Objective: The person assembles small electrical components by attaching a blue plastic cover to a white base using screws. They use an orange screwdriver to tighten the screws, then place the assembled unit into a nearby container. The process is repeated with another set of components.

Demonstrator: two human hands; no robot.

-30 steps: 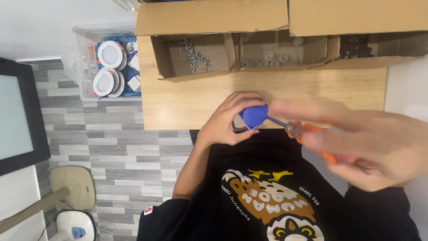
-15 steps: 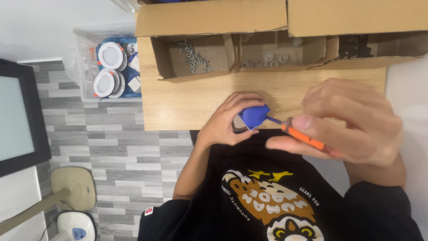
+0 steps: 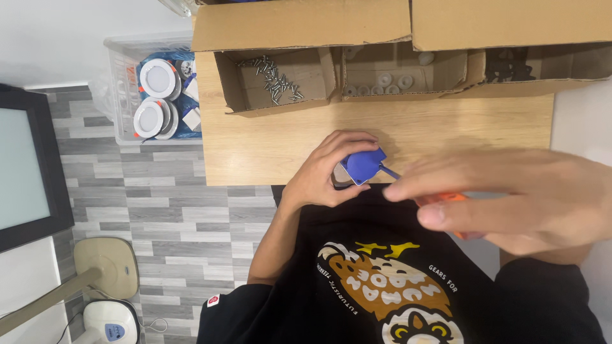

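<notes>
My left hand [image 3: 322, 175] grips a small blue part [image 3: 362, 165] at the near edge of the wooden table [image 3: 446, 127]. My right hand [image 3: 516, 200], large and blurred close to the camera, holds a screwdriver with an orange handle [image 3: 443, 198]. Its blue shaft [image 3: 390, 172] reaches left to the blue part. Both hands sit above my black printed shirt [image 3: 382, 280].
Open cardboard boxes stand along the table's far side: one with several screws [image 3: 275, 78], one with several small white rings [image 3: 384, 81], one with dark parts [image 3: 507, 65]. A clear plastic bin [image 3: 153, 89] of round white discs sits on the tiled floor at left, near a dark screen [image 3: 25, 165].
My right hand has drawn nearer the camera and shifted right, opening its fingers a little round the orange handle. The left hand and blue part have stayed put.
</notes>
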